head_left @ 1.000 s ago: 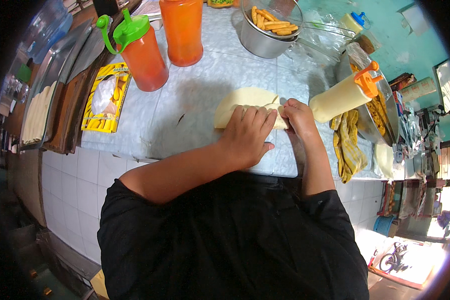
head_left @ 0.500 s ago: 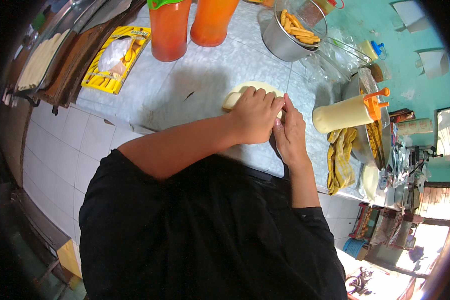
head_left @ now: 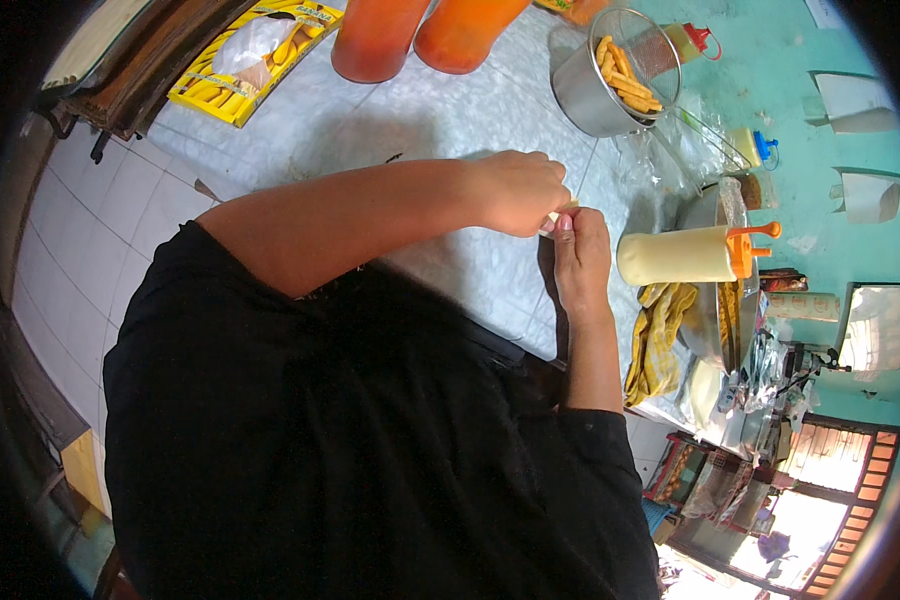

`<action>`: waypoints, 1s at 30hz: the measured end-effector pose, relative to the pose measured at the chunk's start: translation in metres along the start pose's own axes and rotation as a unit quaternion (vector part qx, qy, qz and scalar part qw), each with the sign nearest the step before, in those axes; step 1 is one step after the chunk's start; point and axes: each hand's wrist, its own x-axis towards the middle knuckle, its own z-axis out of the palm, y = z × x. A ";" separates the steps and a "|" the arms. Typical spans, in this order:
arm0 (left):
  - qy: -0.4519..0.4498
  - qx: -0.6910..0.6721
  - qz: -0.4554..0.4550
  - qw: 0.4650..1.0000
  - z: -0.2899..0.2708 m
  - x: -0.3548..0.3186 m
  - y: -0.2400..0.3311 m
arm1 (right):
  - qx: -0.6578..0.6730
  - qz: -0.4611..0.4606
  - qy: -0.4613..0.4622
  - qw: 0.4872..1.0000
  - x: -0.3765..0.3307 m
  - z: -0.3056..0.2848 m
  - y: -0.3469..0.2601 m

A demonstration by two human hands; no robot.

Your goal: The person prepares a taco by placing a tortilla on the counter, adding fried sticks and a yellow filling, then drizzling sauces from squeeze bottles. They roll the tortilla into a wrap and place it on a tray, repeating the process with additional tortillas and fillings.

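Observation:
My left hand [head_left: 522, 193] and my right hand [head_left: 582, 245] meet above the pale marbled tabletop [head_left: 480, 265]. Between them is a small, pale rolled wrapper [head_left: 568, 207], mostly hidden by my fingers. My left fingers are curled closed over it from the left. From the right, my right thumb and fingers pinch its end. Just right of my right hand lies a bottle of pale yellow sauce [head_left: 675, 256] with an orange pump top.
Beyond my hands stands a metal pot [head_left: 592, 103] with a wire strainer [head_left: 653, 35] and golden fried sticks [head_left: 625, 82]. Two orange-red containers [head_left: 378, 45] are at the back, a yellow box [head_left: 210, 85] far left. A yellow checked cloth [head_left: 658, 345] lies beside a metal bowl [head_left: 708, 325].
The round pale wrapper that lay flat with its near part rolled is now mostly hidden between my closed hands. My left fingers have curled tighter. The whole view has shifted and tilted.

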 end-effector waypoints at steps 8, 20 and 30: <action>-0.045 -0.003 -0.027 0.999 -0.014 0.013 -0.007 | 0.021 0.023 0.010 0.999 0.013 0.003 0.004; -0.026 -0.011 -0.063 0.998 -0.006 0.011 -0.014 | 0.032 0.037 0.045 0.998 0.016 0.012 0.007; 0.048 0.164 0.002 0.985 -0.003 -0.002 -0.003 | -0.018 0.107 0.014 0.994 0.023 0.008 0.004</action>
